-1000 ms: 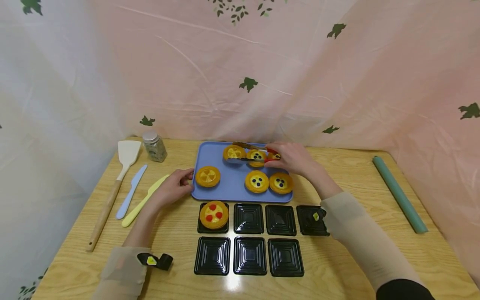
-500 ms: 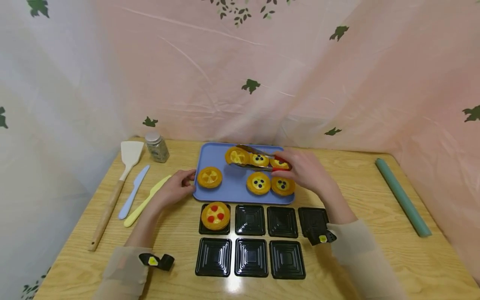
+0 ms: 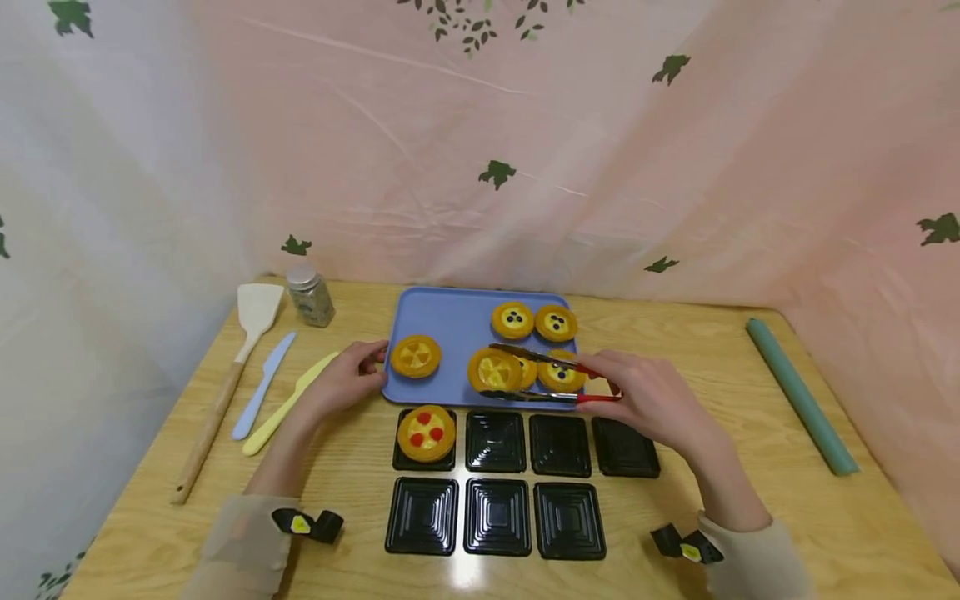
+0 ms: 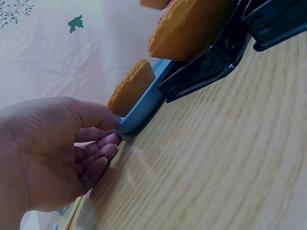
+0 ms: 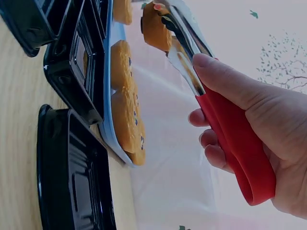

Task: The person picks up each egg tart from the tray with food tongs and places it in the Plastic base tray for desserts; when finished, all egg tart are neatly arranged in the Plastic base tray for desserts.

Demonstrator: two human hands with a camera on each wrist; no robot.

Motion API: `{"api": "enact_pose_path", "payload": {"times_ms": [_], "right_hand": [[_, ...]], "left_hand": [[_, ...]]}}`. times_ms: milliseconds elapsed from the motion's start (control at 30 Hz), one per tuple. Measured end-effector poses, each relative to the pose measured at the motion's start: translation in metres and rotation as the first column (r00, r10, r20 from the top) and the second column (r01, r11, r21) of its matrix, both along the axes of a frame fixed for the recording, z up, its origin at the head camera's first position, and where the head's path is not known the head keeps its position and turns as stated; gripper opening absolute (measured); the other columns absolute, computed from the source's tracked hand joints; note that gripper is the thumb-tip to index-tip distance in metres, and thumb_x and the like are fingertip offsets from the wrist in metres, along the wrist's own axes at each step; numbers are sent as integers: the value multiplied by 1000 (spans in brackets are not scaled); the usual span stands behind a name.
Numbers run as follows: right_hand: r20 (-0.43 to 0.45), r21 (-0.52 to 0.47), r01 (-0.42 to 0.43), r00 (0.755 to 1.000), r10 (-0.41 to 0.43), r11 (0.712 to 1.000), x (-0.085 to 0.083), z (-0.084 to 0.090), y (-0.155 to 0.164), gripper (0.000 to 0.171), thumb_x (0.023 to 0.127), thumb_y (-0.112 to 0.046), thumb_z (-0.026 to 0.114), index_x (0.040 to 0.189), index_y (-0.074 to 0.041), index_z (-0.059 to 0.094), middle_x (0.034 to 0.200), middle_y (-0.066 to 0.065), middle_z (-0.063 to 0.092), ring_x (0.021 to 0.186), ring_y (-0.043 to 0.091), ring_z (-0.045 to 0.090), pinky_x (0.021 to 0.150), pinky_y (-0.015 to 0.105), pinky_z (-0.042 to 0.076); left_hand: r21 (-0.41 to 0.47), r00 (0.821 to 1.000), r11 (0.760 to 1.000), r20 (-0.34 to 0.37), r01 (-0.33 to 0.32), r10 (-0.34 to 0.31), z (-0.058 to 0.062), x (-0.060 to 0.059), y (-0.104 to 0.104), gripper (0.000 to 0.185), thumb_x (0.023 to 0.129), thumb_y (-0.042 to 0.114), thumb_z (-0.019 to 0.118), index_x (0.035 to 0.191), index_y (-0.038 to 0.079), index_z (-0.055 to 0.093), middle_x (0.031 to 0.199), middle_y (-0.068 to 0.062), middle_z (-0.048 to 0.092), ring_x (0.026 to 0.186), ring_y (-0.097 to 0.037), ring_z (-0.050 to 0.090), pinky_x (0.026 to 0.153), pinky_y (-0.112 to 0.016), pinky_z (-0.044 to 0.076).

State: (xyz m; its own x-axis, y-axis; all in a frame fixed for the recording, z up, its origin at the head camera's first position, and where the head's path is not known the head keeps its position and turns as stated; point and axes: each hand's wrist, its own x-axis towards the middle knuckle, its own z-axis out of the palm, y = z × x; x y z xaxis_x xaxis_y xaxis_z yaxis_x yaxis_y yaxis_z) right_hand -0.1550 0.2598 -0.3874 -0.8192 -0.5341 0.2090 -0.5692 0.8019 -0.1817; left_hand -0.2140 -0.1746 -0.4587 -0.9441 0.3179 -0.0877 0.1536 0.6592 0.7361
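Observation:
My right hand (image 3: 651, 398) grips red-handled metal tongs (image 5: 235, 139). Between their tips hangs a tart with yellow fruit wedges (image 3: 495, 370), held above the blue tray (image 3: 450, 321) near its front edge. In the right wrist view that tart's side (image 5: 156, 28) shows raised off the tray. At the tray's left edge, my left hand (image 3: 348, 375) pinches the rim, thumb (image 4: 98, 115) on top and fingers curled below. Another wedge-topped tart (image 3: 416, 357) lies at the tray's left. Blueberry tarts (image 3: 556, 323) sit on its right half, one partly hidden behind the held tart.
Black square trays (image 3: 497, 517) stand in two rows in front; the back-left one carries a tart with red berries (image 3: 427, 433). At left lie a spatula (image 3: 257, 308), a blue knife (image 3: 262, 387), a yellow knife (image 3: 300, 387) and a jar (image 3: 310, 296). A green rod (image 3: 801, 396) lies right.
The tongs have taken hold of the wedge-topped tart at the tray's back and carried it forward and right, toward the front edge. My left hand stays at the tray's rim.

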Motion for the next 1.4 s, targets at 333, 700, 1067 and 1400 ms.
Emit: {"api": "enact_pose_path", "payload": {"times_ms": [333, 700, 1067, 1400], "right_hand": [[40, 20, -73, 997, 72, 997, 12, 1, 1, 54, 80, -44, 85, 126, -22, 72, 99, -11, 72, 69, 2, 51, 60, 19, 42], [83, 11, -107, 991, 106, 994, 19, 8, 2, 55, 80, -48, 83, 126, -20, 73, 102, -13, 72, 70, -2, 50, 61, 17, 42], [126, 25, -132, 984, 128, 991, 18, 7, 4, 54, 80, -43, 85, 127, -20, 73, 107, -7, 75, 69, -3, 48, 62, 18, 42], [166, 3, -145, 976, 142, 989, 18, 4, 7, 52, 78, -40, 88, 124, -20, 74, 107, -6, 76, 71, -1, 51, 63, 18, 43]], "left_hand": [[-15, 1000, 1000, -8, -6, 6, -3, 3, -5, 63, 92, 12, 64, 149, -8, 46, 124, -22, 62, 99, -25, 56, 87, -35, 44], [-23, 1000, 1000, 0, -7, 7, -4, 4, -5, 64, 92, 12, 64, 150, -9, 45, 124, -23, 61, 99, -26, 56, 87, -35, 45], [-24, 1000, 1000, -7, -4, 4, -6, 1, -4, 65, 92, 13, 63, 150, -8, 45, 123, -23, 61, 99, -26, 56, 86, -34, 44], [-22, 1000, 1000, 2, -3, 3, -5, -1, -1, 64, 92, 12, 63, 151, -7, 45, 124, -22, 60, 101, -27, 55, 88, -36, 45]]}}
